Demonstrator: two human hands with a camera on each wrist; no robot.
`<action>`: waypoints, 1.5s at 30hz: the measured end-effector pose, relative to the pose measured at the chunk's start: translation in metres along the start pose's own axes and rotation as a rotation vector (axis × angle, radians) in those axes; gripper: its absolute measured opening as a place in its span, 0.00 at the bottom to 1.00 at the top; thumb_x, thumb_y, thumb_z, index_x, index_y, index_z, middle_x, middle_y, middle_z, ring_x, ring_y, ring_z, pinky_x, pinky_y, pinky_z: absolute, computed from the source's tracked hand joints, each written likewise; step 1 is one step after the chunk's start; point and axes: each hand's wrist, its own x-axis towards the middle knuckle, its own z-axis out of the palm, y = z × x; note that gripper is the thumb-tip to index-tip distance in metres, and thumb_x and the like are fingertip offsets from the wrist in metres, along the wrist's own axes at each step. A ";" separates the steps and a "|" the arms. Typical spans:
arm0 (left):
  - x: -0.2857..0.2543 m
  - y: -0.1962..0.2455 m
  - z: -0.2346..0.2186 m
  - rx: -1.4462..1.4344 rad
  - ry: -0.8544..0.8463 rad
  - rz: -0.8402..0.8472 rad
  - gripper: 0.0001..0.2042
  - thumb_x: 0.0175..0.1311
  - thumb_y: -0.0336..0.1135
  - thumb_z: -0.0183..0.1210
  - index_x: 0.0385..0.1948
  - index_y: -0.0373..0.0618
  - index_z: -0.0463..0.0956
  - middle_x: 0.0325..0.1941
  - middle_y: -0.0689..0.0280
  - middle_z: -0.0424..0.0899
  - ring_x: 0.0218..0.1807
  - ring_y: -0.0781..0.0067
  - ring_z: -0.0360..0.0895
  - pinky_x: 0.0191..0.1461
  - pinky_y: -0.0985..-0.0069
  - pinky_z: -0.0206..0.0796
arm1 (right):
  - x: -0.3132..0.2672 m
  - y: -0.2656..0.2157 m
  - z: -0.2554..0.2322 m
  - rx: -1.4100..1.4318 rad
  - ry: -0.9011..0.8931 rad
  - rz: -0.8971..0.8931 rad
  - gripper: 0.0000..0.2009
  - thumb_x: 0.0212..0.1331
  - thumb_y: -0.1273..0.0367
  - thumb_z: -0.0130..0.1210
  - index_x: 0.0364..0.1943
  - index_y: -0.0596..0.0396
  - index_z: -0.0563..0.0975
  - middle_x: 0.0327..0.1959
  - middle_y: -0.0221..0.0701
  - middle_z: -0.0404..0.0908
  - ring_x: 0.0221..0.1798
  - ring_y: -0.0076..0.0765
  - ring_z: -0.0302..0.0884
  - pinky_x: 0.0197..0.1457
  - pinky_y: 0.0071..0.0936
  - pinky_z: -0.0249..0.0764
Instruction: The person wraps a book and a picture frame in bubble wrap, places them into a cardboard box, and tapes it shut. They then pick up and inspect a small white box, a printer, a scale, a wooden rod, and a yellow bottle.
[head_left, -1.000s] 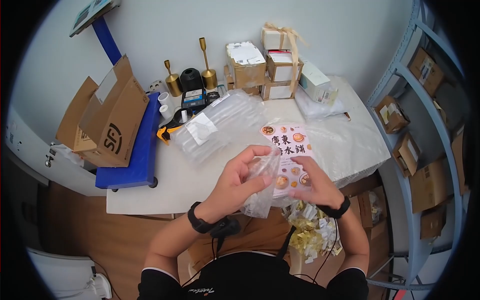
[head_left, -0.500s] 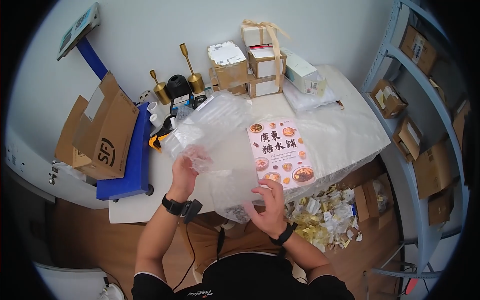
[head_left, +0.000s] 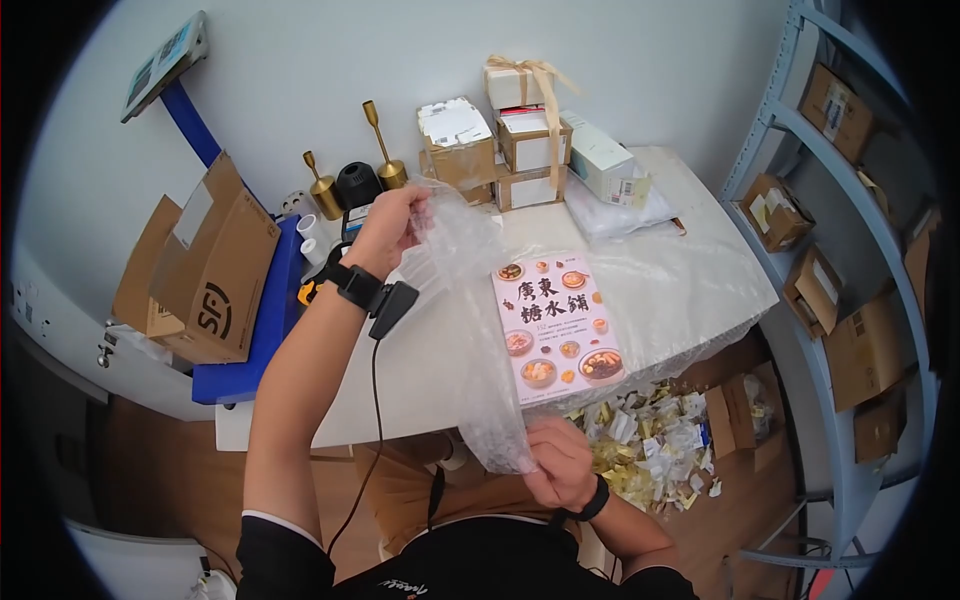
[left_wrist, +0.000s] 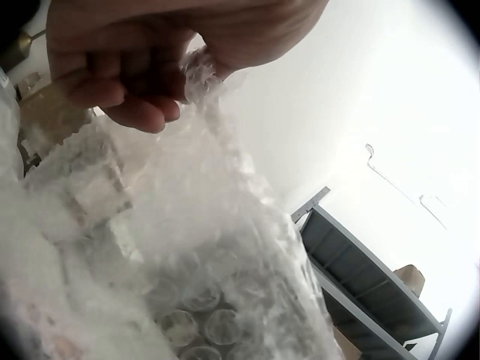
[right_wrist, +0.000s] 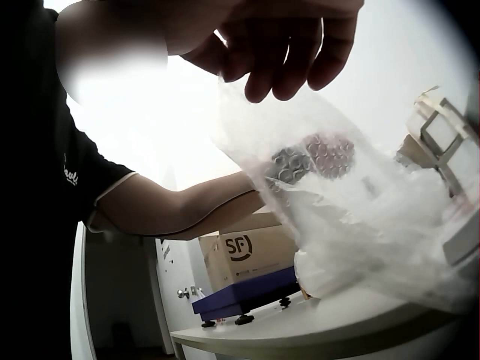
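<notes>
A pink book (head_left: pixel 545 345) with dark lettering and pictures of bowls lies face up on a sheet of clear bubble wrap spread over the table. My left hand (head_left: pixel 392 228), far out over the table, pinches the far left corner of the bubble wrap (head_left: pixel 487 405). In the left wrist view, bunched film (left_wrist: pixel 201 79) shows between thumb and fingers. At the table's front edge my right hand (head_left: pixel 562 462) grips the near corner. The lifted left side of the wrap stands stretched between both hands, along the book's left edge.
Behind the book, taped cartons (head_left: pixel 458 160) and a ribbon-tied white box (head_left: pixel 515 84) are stacked. An open carton (head_left: pixel 225 285) stands on a blue scale (head_left: pixel 277 330) at left. Brass candlesticks (head_left: pixel 392 172) stand at the back. Shelves with boxes (head_left: pixel 862 350) rise at right; scraps (head_left: pixel 650 440) lie below.
From hands close together at the wrap, the left hand has moved far back and the right toward the front edge. The wrap's left side is now lifted and stretched, and the book is uncovered.
</notes>
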 end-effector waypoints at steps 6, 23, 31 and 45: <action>0.014 0.004 0.109 0.089 -0.126 0.241 0.09 0.68 0.40 0.57 0.32 0.46 0.80 0.35 0.68 0.83 0.37 0.77 0.77 0.44 0.73 0.71 | -0.042 0.006 -0.037 0.120 0.261 0.413 0.05 0.54 0.75 0.54 0.24 0.63 0.76 0.26 0.36 0.78 0.30 0.38 0.76 0.36 0.31 0.70; -0.117 -0.184 0.056 1.279 -0.586 0.706 0.37 0.72 0.55 0.52 0.72 0.34 0.58 0.76 0.37 0.55 0.77 0.33 0.51 0.78 0.51 0.48 | -0.131 0.112 -0.080 0.742 1.039 1.044 0.06 0.71 0.62 0.53 0.43 0.45 0.74 0.41 0.22 0.77 0.43 0.25 0.74 0.48 0.31 0.70; -0.202 -0.198 0.071 1.234 -0.519 0.813 0.36 0.66 0.53 0.59 0.68 0.36 0.63 0.73 0.39 0.58 0.74 0.35 0.55 0.74 0.48 0.51 | -0.117 0.096 -0.076 0.803 1.142 1.150 0.14 0.72 0.54 0.51 0.53 0.43 0.73 0.52 0.22 0.75 0.49 0.27 0.72 0.55 0.33 0.68; -0.202 -0.202 0.080 1.283 -0.326 1.097 0.10 0.50 0.33 0.63 0.31 0.45 0.71 0.30 0.65 0.71 0.38 0.62 0.71 0.47 0.64 0.65 | -0.092 0.071 -0.021 0.646 0.730 1.113 0.04 0.68 0.69 0.58 0.34 0.50 0.79 0.27 0.23 0.78 0.30 0.22 0.77 0.35 0.21 0.72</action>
